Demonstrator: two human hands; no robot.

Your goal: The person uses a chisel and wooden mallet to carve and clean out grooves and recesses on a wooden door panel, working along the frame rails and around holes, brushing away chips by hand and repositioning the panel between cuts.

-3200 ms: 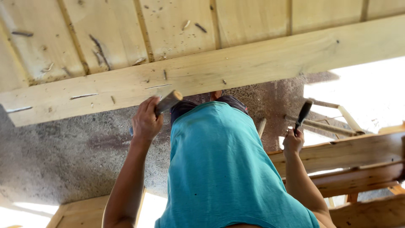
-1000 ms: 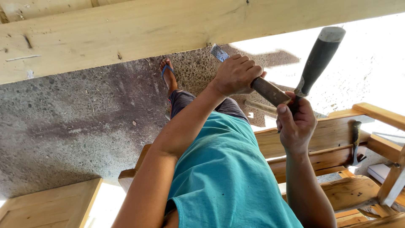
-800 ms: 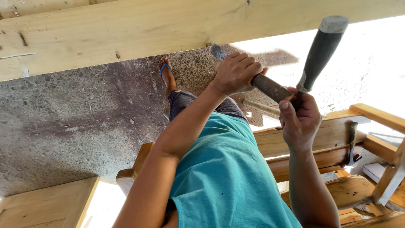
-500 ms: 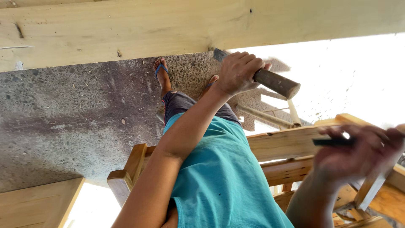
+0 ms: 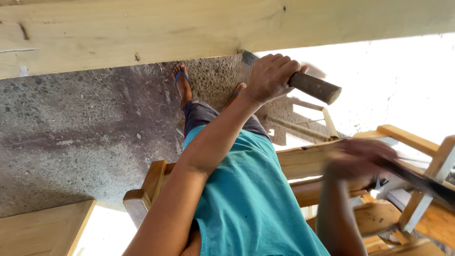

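Wooden-handled chisel [image 5: 303, 81] | left hand [image 5: 271, 76] grips | blade toward plank [image 5: 142, 33] (tilted)

No packages, labels, signs or screens are visible in this view. Only bare timber, a stone floor and hand tools appear.

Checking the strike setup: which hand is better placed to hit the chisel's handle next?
Probably the right hand: it grips the hammer, blurred. The left hand holds the chisel against the wooden beam.
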